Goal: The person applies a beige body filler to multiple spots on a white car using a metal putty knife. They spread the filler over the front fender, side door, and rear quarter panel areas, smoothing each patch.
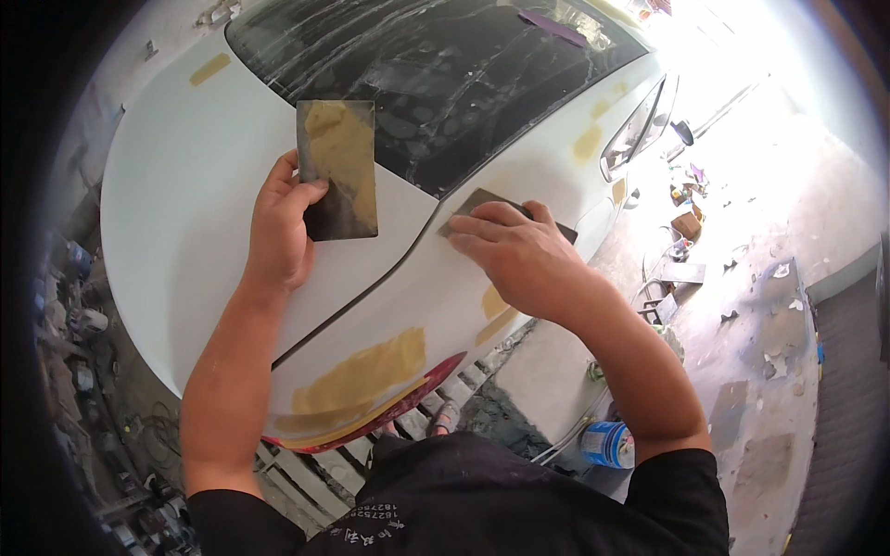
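My left hand [281, 222] grips a dark rectangular putty board [357, 199] by its left edge, thumb on its face. Yellow-green putty [343, 139] is smeared over much of it. The board is held above the pale lid panel of a white car [190, 241]. Against the car's side panel, just below the corner of the dark window, my right hand [524, 255] presses a flat dark putty spreader [482, 198]. My fingers lie over the spreader and hide part of it. Dried-looking yellow putty patches [366, 371] mark the lower bodywork.
The car's dusty dark window [389, 83] spans the top, with a red lamp [445, 372] low near my feet. A blue bucket [607, 445] stands at lower right. Small boxes and scraps [686, 225] litter the right floor; cluttered items [88, 320] lie at left.
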### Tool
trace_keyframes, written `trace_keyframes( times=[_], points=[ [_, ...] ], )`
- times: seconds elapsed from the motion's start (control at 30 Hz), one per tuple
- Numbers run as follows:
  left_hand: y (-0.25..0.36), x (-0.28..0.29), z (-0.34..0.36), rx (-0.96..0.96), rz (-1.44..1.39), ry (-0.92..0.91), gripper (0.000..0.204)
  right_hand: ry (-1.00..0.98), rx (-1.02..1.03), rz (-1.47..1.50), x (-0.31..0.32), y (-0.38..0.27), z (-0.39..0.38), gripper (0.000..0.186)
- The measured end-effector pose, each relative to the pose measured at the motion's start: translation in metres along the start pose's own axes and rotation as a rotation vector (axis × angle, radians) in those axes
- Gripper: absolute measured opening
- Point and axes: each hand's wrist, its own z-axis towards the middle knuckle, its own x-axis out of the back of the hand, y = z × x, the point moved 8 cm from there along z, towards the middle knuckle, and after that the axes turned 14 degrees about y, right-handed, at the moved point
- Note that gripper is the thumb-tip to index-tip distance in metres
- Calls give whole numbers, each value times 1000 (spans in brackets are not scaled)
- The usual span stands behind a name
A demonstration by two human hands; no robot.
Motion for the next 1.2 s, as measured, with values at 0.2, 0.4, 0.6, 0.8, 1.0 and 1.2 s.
trace_keyframes(
  times=[0.2,0.4,0.6,0.8,1.0,1.2],
  points=[
    [2,1,0,-29,10,-14,44,-70,2,-37,-12,-8,-17,46],
    [4,4,-4,-37,11,11,45,13,17,-31,-3,-8,-20,44],
    [4,6,-3,-41,8,6,47,15,28,-66,-15,-23,-10,44],
    [4,7,-7,-32,17,36,47,18,4,-75,-10,-22,-25,48],
    [2,5,-3,-35,24,-7,47,62,9,-50,-4,-4,-2,47],
    [0,10,-2,-47,20,35,46,27,30,-79,-16,-20,-21,43]
  ],
)
